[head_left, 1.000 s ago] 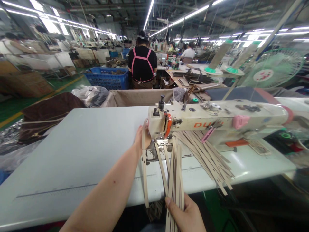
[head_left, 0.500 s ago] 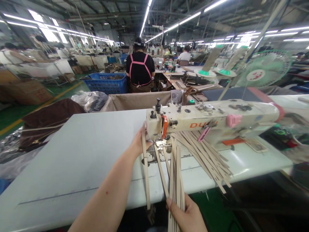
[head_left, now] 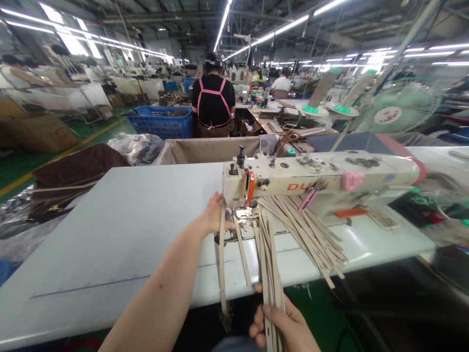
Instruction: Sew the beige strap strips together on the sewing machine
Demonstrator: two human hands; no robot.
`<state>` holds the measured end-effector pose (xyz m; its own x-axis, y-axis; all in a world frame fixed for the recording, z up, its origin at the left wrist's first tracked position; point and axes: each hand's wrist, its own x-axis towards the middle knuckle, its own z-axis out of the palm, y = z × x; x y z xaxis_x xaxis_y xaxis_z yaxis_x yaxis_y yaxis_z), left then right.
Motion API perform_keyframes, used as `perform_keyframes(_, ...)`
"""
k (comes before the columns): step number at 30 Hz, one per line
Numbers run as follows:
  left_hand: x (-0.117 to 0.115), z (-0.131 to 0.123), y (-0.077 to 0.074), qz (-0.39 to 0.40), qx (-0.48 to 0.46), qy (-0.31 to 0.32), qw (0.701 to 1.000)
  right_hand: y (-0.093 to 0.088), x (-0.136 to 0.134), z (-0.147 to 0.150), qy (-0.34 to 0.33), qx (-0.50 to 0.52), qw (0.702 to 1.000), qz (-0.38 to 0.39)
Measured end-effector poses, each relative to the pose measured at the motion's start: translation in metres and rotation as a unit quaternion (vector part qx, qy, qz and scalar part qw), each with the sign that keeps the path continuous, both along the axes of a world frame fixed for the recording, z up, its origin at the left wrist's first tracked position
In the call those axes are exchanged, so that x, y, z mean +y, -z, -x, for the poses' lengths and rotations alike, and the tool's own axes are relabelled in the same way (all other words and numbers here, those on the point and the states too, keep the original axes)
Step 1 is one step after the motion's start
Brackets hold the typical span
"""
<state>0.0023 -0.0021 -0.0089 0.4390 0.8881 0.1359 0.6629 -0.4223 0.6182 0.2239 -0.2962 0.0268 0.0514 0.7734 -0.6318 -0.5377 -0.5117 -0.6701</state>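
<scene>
My left hand [head_left: 214, 217] reaches to the needle end of a cream sewing machine [head_left: 318, 181] and holds a beige strap [head_left: 222, 254] that hangs down over the table's front edge. My right hand [head_left: 282, 327] sits low, below the table's edge, with its fingers closed round a bundle of beige straps [head_left: 269, 264] that runs up to the presser foot [head_left: 245, 215]. A fanned pile of more beige straps [head_left: 311, 234] lies under the machine arm on the right.
A wide pale grey table [head_left: 120, 230] stretches to the left. Behind it stand a beige fabric bin [head_left: 205, 149], a blue crate [head_left: 163, 122] and a person in a black top with a pink apron. A green fan [head_left: 401, 110] and thread cones [head_left: 322, 93] stand at the right.
My left hand has slid a little back from the machine head, with the strap still in it. My right hand has wrapped its fingers more fully round the bundle.
</scene>
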Motion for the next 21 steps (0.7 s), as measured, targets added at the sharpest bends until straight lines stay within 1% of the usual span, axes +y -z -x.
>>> perform_keyframes(8,-0.005,-0.005,-0.008,0.004,0.032,-0.004,0.999,0.003,-0.003,-0.002,0.014,-0.02,1.0,0.001)
perform_keyframes(15,-0.007,-0.009,-0.016,-0.008,0.049,0.012,0.999,0.002,-0.004,0.0,0.023,-0.017,0.999,0.016)
perform_keyframes(21,-0.009,-0.008,-0.02,-0.014,0.038,0.016,0.999,0.008,-0.005,0.0,0.003,-0.052,0.999,-0.005)
